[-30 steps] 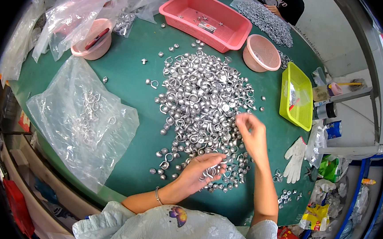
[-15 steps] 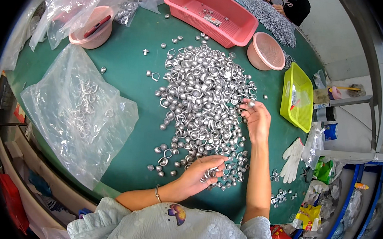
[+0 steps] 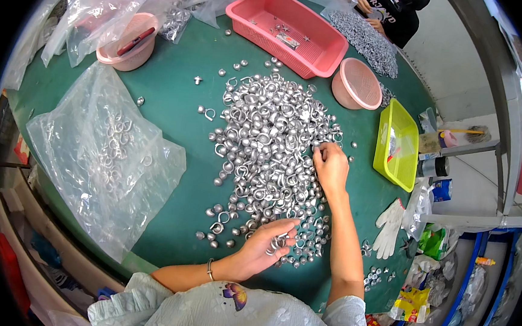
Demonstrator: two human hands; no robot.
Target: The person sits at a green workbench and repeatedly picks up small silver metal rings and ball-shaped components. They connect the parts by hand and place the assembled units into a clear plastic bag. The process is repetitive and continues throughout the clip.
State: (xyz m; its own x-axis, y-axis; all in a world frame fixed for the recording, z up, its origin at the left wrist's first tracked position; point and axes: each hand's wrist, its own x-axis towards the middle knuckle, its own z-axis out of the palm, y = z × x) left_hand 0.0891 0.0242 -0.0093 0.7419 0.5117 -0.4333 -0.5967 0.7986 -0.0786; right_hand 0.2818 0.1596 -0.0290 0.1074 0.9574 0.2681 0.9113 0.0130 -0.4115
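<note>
A big heap of silver metal rings and round domed pieces covers the middle of the green table. At its near edge my left hand is turned partly palm up, its fingers curled around several silver rings. My right hand reaches to the heap's right side with bent fingers. Its fingertips are down among the pieces, so whatever they pinch is hidden. Loose domed pieces lie left of my left hand.
Left lies a clear plastic bag with rings on it. Far back stand a pink basket and a round pink basket; a yellow-green basket and white glove are at right. Another person sits beyond.
My right hand has turned over and come down onto the heap's right side; the domed piece seen at its fingertips is out of sight. My left hand stays near the front, still holding rings.
</note>
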